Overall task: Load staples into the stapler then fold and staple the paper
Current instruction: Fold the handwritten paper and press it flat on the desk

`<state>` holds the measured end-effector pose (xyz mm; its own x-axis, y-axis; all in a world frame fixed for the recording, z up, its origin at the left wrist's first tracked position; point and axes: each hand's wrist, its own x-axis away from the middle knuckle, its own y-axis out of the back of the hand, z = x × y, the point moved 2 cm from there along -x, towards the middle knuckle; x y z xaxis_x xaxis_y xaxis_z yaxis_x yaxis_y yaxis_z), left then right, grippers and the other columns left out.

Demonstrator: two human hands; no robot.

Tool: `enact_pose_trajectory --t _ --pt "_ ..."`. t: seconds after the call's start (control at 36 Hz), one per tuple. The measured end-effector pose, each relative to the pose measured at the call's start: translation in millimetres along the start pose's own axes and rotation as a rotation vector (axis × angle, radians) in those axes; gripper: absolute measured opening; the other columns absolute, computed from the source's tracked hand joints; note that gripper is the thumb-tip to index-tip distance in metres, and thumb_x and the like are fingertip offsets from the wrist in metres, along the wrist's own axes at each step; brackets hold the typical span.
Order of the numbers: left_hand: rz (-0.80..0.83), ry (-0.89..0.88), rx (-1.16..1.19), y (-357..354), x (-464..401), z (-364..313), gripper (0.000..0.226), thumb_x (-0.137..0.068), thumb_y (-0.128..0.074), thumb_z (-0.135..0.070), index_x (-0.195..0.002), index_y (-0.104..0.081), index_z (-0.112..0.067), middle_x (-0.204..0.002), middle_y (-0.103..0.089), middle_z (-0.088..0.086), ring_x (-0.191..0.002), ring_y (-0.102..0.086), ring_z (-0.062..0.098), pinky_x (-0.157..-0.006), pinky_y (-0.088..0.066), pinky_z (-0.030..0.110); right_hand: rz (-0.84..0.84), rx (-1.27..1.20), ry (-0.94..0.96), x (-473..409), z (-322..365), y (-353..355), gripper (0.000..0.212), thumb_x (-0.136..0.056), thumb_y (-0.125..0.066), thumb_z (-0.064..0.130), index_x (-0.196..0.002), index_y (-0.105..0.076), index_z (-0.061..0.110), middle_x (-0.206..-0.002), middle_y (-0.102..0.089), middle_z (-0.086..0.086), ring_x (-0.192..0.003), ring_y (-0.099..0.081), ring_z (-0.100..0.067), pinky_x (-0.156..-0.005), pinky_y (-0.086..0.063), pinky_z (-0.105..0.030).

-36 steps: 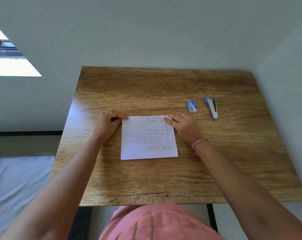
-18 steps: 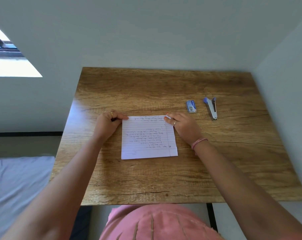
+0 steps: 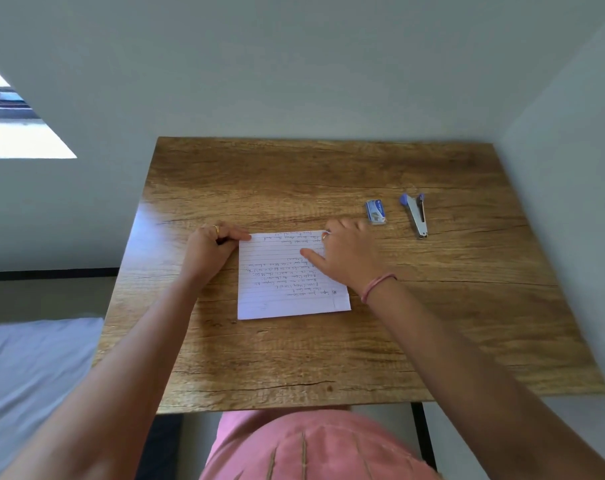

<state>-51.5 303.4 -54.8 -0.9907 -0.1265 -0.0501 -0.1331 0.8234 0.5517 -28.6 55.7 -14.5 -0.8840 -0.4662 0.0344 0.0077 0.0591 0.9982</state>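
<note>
A lined sheet of paper (image 3: 287, 292) with handwriting lies flat in the middle of the wooden table (image 3: 294, 174), apparently folded, its far edge between my hands. My left hand (image 3: 209, 249) is curled at the paper's far left corner, thumb and fingers pinching that corner. My right hand (image 3: 351, 259) lies on the far right part of the sheet, fingers spread and thumb pressed on the page. A silver stapler (image 3: 417, 216) with a blue end lies shut to the right. A small blue staple box (image 3: 376, 212) sits just left of it, close to my right fingertips.
Walls enclose the table at the back and on the right. A bed with a pale sheet (image 3: 27, 375) stands to the left, below table height. My lap in pink cloth (image 3: 304, 448) is at the table's near edge.
My right hand has let go of the paper's far right corner and spread out flat on the sheet, its thumb sliding inward. My left hand and the paper have stayed put.
</note>
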Motion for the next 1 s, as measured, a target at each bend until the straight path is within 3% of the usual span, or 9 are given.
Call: enact_pose_trajectory --t 0.08,0.17,0.22,0.33,0.44,0.58,0.69,0.89,1.0 --pt "0.008 -0.006 -0.010 0.5 0.8 -2.7 0.027 -0.082 -0.066 0.004 -0.084 -0.074 -0.022 -0.094 -0.070 -0.005 -0.097 -0.065 0.011 -0.096 -0.049 0.036 0.169 -0.042 -0.048 -1.0 16.3 7.7 0.063 -0.092 -0.033 0.065 -0.074 -0.059 0.010 -0.132 -0.051 -0.019 -0.117 -0.048 -0.030 -0.095 -0.039 -0.040" --pt "0.033 -0.004 -0.028 2.2 1.2 -5.4 0.030 -0.084 -0.064 0.003 -0.084 -0.073 -0.025 -0.097 -0.070 -0.007 -0.099 -0.064 0.010 -0.096 -0.048 0.033 0.277 -0.069 -0.153 1.6 32.1 -3.1 0.077 -0.092 -0.033 0.065 -0.115 -0.061 -0.003 -0.149 -0.030 -0.024 -0.136 -0.031 -0.037 -0.106 -0.035 -0.042" --pt "0.049 0.028 -0.011 4.4 0.9 -6.4 0.033 -0.086 -0.061 0.002 -0.083 -0.073 -0.028 -0.101 -0.069 -0.010 -0.104 -0.062 0.009 -0.096 -0.047 0.029 0.287 -0.137 -0.248 4.4 38.1 -14.8 0.090 -0.092 -0.033 0.065 -0.138 -0.035 -0.012 -0.156 -0.013 -0.023 -0.144 -0.016 -0.035 -0.110 -0.031 -0.041" --pt "-0.032 0.084 0.036 5.6 2.6 -21.3 0.030 -0.086 -0.057 0.001 -0.086 -0.074 -0.023 -0.105 -0.064 -0.013 -0.092 -0.059 -0.007 -0.086 -0.049 0.024 0.273 -0.226 -0.302 6.1 39.9 -24.8 0.093 -0.091 -0.034 0.065 -0.141 -0.028 -0.013 -0.159 -0.004 -0.020 -0.147 -0.007 -0.032 -0.111 -0.029 -0.039" --pt "-0.122 -0.241 -0.196 -8.3 12.5 -59.7 0.028 -0.081 -0.052 0.008 -0.086 -0.074 -0.009 -0.099 -0.063 -0.003 -0.095 -0.060 0.016 -0.083 -0.048 0.031 0.278 -0.226 -0.330 6.8 42.4 -22.8 0.094 -0.091 -0.035 0.064 -0.144 -0.022 -0.012 -0.159 -0.005 -0.018 -0.147 -0.008 -0.031 -0.109 -0.031 -0.039" --pt "0.183 -0.487 -0.307 -65.7 37.1 -87.7 0.037 -0.092 -0.041 -0.015 -0.118 -0.066 -0.005 -0.124 -0.064 0.010 -0.118 -0.058 0.025 -0.107 -0.031 0.028 0.235 -0.300 -0.342 12.3 40.8 -18.8 0.061 -0.102 -0.035 0.031 -0.149 -0.014 -0.003 -0.158 -0.006 -0.022 -0.147 -0.009 -0.031 -0.110 -0.030 -0.037" --pt "0.348 -0.218 -0.270 -88.4 38.6 -72.3 0.066 -0.094 -0.013 -0.044 -0.148 -0.030 -0.009 -0.157 -0.027 0.005 -0.147 -0.013 0.017 -0.116 0.005 0.031 0.223 -0.408 -0.369 19.4 38.4 -6.5 0.057 -0.103 -0.030 0.017 -0.150 -0.002 0.002 -0.159 -0.003 -0.019 -0.146 -0.013 -0.029 -0.113 -0.023 -0.034" --pt "0.364 -0.170 -0.368 -90.9 35.1 -54.6 0.081 -0.086 0.003 -0.056 -0.151 -0.018 -0.014 -0.160 -0.014 -0.001 -0.147 -0.002 0.006 -0.118 0.005 0.024 0.213 -0.397 -0.357 15.5 41.7 -10.8 0.054 -0.103 -0.026 0.015 -0.149 -0.004 -0.002 -0.158 -0.004 -0.022 -0.147 -0.006 -0.033 -0.117 -0.021 -0.041" --pt "0.320 -0.144 -0.485 -91.6 34.0 -50.3 0.064 -0.098 -0.006 -0.048 -0.152 -0.009 -0.016 -0.161 -0.006 -0.002 -0.147 0.002 0.006 -0.117 0.006 0.024 0.255 -0.289 -0.318 10.8 39.4 -17.8 0.054 -0.104 -0.024 0.020 -0.148 -0.010 -0.007 -0.157 -0.002 -0.024 -0.147 -0.004 -0.035 -0.117 -0.022 -0.040"
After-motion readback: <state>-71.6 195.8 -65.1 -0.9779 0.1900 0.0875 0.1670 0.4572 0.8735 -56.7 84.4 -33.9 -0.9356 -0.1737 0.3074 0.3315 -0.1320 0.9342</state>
